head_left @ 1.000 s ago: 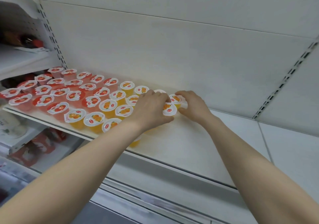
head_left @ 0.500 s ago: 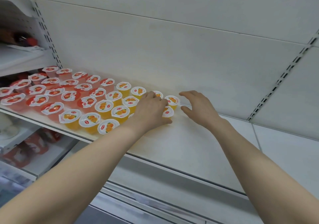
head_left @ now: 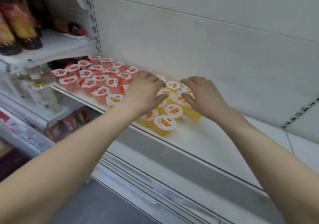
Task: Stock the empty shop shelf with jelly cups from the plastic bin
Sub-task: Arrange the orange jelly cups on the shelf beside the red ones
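On the smooth white shelf [head_left: 207, 137], your left hand [head_left: 146, 92] lies palm-down, its fingers loosely curved over the printed round lids of the orange jelly cups [head_left: 164, 122]. Your right hand [head_left: 203, 96], fingers spread and relaxed, rests at the right side of that cluster. Translucent red jelly cups [head_left: 100, 91] stand in rows just beside the orange ones, to their left. Blurred bottles [head_left: 20, 25] stand on the upper-left shelf.

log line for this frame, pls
phase: arranging cups; left hand: open, on orange jelly cups; right hand: open, on same; red jelly cups: further left
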